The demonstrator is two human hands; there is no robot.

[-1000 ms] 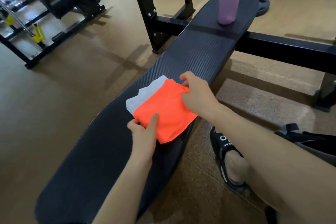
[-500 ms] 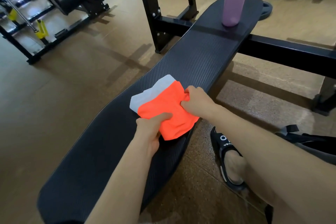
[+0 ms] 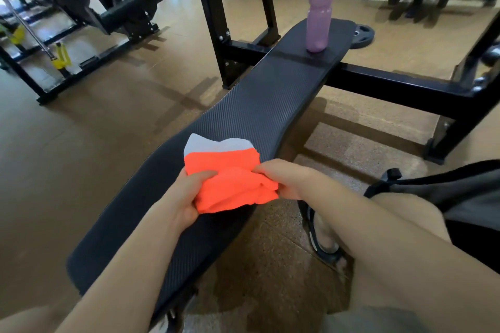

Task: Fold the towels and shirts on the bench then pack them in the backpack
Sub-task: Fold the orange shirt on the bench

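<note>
A folded orange cloth (image 3: 230,178) lies over a folded pale grey cloth (image 3: 213,144) on the black padded bench (image 3: 270,94). My left hand (image 3: 184,197) grips the orange cloth's near left corner, thumb on top. From the right, my right hand (image 3: 284,178) pinches its bunched near edge. The near part of the orange cloth hangs past the bench's right side. A dark backpack (image 3: 446,186) with a strap loop lies by my knee at the right, partly out of frame.
A purple water bottle (image 3: 319,16) stands upright at the bench's far end. The black rack frame (image 3: 392,84) crosses behind the bench, with a weight plate (image 3: 362,36) on the floor. My sandalled foot (image 3: 324,235) rests beside the bench. Gym machines fill the far left.
Both hands went from pressing the orange cloth flat to gripping its near edge and drawing it toward me. The cloth is now bunched, and the view has tilted up.
</note>
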